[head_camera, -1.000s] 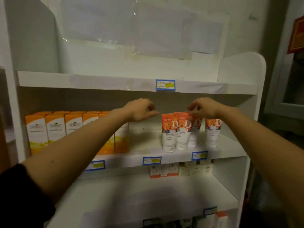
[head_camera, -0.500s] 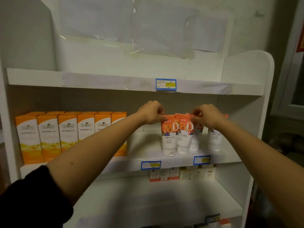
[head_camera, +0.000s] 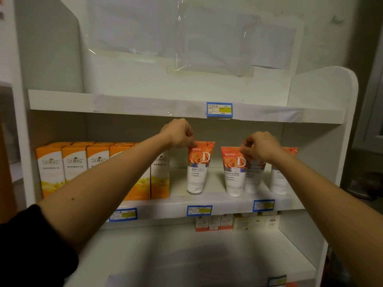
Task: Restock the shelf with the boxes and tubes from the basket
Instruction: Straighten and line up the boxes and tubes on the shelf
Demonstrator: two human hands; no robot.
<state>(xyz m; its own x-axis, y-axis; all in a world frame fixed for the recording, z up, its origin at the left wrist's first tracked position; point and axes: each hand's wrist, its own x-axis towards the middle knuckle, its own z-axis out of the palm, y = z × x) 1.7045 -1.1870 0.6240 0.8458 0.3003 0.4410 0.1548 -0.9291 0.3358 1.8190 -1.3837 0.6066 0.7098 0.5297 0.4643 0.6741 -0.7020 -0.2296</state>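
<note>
Tubes (head_camera: 197, 168) pinched at top edges, open gap between.

Two hands and forearms are shown uncovered. A black sleeve (head_camera: 31, 245) of plain, soft-looking cloth is worn on the left arm, and its rounded edge is seen near the elbow. The left forearm (head_camera: 103, 183) and left hand (head_camera: 178, 133) are left bare, and a small mole (head_camera: 72, 198) is marked on that forearm. The right hand (head_camera: 261, 146) and right forearm (head_camera: 331, 204) are seen bare as far as the edge of the view.
</note>
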